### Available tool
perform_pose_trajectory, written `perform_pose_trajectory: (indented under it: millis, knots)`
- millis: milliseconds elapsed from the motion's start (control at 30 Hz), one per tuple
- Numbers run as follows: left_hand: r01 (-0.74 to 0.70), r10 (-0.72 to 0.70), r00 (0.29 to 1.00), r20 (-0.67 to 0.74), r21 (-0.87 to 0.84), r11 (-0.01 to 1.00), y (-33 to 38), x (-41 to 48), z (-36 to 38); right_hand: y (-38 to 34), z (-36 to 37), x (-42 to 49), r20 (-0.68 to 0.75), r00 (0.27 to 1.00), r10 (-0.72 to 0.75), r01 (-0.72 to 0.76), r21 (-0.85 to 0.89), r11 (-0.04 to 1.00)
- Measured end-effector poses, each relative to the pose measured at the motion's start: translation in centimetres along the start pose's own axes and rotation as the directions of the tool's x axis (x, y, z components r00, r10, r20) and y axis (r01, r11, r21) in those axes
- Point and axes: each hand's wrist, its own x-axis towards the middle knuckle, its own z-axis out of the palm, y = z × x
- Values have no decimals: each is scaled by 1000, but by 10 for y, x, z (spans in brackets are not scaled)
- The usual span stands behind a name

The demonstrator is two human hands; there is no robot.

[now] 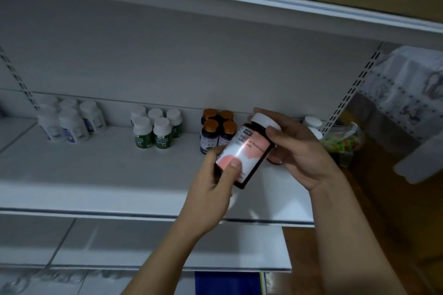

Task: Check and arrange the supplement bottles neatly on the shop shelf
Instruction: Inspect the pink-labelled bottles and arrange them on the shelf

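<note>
Shelf (107, 175): white painted board, flat, matte, slotted metal uprights at the back. All places are given from the held bottle (244, 153).

Far left of it: a cluster of white bottles (69, 122), round, white caps, bluish labels, blurred. Left of it: five green-label bottles (155, 128), white bodies and caps, in two rows. Just behind and left of it: four dark bottles (217, 130) with amber caps, in a tight square.

The held bottle is in the air over the front right part of the shelf, tilted, with its white cap (265, 118) up and to the right. Dark glossy cylinder, pink and white wrap label, print too blurred to read.

Left hand (213, 189) grips the base end, thumb flat on the label, fingers curled under. Right hand (297, 151) wraps the cap and shoulder, fingers curled round.

Handling, a judgement: small, rigid, probably light. The glossy label looks slippery, so grip the body mid-height. The cap may turn, so don't carry by it. Glass or plastic: cannot tell, so set it down gently.

Right of and behind it: two white caps (312, 122), their bodies hidden by the right hand. Further right: a crinkly clear bag (340, 141) with green and orange contents. Far right: patterned cloth (412, 93), soft and draped.
</note>
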Motion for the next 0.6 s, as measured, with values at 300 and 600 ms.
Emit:
perform_pose_trajectory:
  millis: [300,600]
  knots:
    - [6,-14,999,34,233,972,1,11,-1,1,-2,10,-129,992,13,-19,-47,999]
    - [11,-22,998,53,191,982,4,21,18,-6,-15,4,-306,952,21,-103,-254,962]
